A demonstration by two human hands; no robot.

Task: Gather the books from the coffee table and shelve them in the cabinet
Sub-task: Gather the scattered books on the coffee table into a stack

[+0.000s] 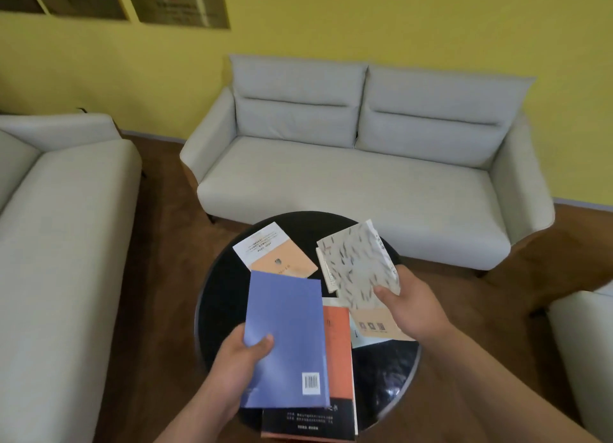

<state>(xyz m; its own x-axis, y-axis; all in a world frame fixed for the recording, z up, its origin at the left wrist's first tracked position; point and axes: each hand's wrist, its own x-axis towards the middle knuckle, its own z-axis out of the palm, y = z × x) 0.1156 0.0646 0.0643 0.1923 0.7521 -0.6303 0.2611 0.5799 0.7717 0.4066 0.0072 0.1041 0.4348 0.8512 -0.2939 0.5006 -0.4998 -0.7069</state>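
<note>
My left hand (240, 353) grips a blue-purple book (285, 329) by its left edge, thumb on the cover, above the round black coffee table (219, 296). My right hand (409, 306) holds a pale book with dark leaf marks (356, 263) lifted over the table's right side. Lying on the table are a white and peach book (273, 248) at the back, an orange and black book (338, 376) under the blue one, and a tan book (378, 326) below my right hand. No cabinet is in view.
A light grey two-seat sofa (348, 164) stands behind the table against the yellow wall. Another grey sofa (59, 230) is at the left, and a pale seat (583, 336) at the right edge. Brown wooden floor (166, 230) surrounds the table.
</note>
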